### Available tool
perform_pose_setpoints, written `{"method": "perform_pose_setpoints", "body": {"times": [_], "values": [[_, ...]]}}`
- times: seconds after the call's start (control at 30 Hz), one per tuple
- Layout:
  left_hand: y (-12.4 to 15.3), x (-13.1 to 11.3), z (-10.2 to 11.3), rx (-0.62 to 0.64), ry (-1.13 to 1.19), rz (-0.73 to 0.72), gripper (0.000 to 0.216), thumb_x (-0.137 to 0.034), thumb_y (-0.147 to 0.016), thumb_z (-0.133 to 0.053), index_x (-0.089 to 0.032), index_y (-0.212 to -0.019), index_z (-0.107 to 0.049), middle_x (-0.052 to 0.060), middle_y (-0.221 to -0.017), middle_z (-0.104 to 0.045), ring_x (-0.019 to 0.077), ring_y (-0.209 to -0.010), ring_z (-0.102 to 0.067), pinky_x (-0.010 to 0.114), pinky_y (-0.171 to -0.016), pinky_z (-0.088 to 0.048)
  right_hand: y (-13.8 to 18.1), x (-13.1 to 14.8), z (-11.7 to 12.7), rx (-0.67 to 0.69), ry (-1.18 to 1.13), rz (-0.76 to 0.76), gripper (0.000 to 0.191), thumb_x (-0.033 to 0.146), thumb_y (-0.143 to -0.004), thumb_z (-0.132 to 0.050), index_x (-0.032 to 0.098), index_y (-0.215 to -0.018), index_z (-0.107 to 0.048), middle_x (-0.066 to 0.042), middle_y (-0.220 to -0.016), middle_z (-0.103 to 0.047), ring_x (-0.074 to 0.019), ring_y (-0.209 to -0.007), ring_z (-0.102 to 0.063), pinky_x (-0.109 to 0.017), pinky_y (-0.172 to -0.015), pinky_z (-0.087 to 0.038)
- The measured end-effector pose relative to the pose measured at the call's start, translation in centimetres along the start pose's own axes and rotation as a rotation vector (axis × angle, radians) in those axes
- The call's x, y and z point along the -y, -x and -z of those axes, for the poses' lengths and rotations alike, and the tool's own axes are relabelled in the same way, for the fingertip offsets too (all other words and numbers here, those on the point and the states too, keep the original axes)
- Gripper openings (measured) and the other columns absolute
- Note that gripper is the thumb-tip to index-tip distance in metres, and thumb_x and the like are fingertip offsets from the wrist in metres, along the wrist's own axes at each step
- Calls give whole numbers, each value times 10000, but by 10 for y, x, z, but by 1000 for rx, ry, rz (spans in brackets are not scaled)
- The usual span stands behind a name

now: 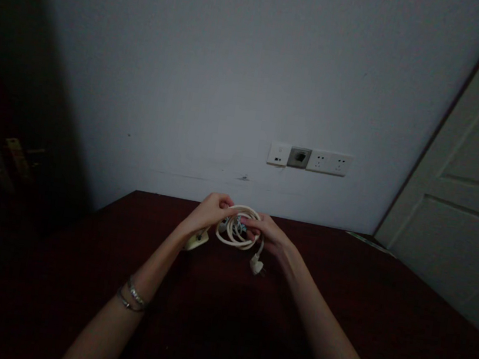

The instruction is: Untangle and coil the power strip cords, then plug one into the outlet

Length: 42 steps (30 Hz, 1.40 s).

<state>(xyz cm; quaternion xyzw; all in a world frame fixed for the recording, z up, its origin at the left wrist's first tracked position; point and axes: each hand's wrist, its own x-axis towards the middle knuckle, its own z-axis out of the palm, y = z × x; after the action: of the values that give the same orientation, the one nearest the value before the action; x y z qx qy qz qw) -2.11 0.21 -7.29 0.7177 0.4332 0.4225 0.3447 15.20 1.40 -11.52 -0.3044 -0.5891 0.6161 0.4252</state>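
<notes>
On my feed the pale wall point(219, 70) fills most of the view, dim and bare apart from its fittings; below it the dark red table point(380, 318) runs from the near edge up to the wall; at the right a white panelled door point(473, 194) stands at a slant; the far left is in deep shadow, and I can only make out a brass-coloured handle point(11, 156) there.

Both forearms reach out over the table and meet near its far edge, just below the wall; the left hand point(210, 214) has its fingers curled over the upper left of a coil point(236, 232) of cream cord; the right hand point(270, 234) pinches the coil's right side between thumb and fingers; so both hands are closed on the coil, which sits between them, looped a few turns; I cannot tell whether it touches the table.

On the wall above the hands sits a white socket strip point(309, 159) with one grey unit in it; a yellowish block point(196, 240) shows under the left wrist, beside the coil; a white plug point(256, 265) hangs from the coil below the right hand; two thin bracelets point(132, 298) ring the left forearm.
</notes>
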Motion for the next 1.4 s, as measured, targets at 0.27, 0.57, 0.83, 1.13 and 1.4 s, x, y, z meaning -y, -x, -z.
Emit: {"method": "perform_pose_setpoints", "body": {"times": [0.27,0.57,0.83,1.13,1.4], "values": [[-1,0,-9,-11,107,35,305,-402,-690,-625,-127,-570,-571,-15,-466,-480,56,-413,-379,193,-419,-236,8,10,-15,23,84,-31,248,276,-566,-746,126,-627,-558,88,-370,-404,-42,-327,-381,-162,-346,-263],[-2,-3,-18,-225,360,32,358,-454,-672,-633,-142,-561,-498,-88,-360,-297,24,-330,-217,188,-362,-126,8,10,-13,90,-58,3,254,272,-584,-755,122,-630,-556,62,-417,-457,-58,-392,-449,-172,-415,-349],[-3,-5,-7,-283,574,51,330,-424,-690,-637,-155,-594,-472,-108,-331,-261,17,-293,-202,181,-344,-132,4,-3,-25,134,-533,136,315,415,-666,-704,150,-766,-566,49,-546,-469,-98,-551,-517,-241,-586,-456],[-6,-4,1,-277,378,85,339,-438,-660,-662,-137,-573,-533,-99,-344,-268,17,-309,-191,203,-363,-106,2,-1,-24,112,-541,98,310,438,-745,-619,134,-715,-563,118,-433,-172,-28,-353,-113,-152,-332,-246],[-8,-1,1,-255,24,-64,383,-491,-705,-589,-122,-602,-607,-45,-426,-401,57,-421,-315,192,-417,-212,5,8,-18,85,-518,68,322,412,-703,-662,136,-618,-521,125,-394,-179,-4,-325,-88,-113,-282,-136]]}}
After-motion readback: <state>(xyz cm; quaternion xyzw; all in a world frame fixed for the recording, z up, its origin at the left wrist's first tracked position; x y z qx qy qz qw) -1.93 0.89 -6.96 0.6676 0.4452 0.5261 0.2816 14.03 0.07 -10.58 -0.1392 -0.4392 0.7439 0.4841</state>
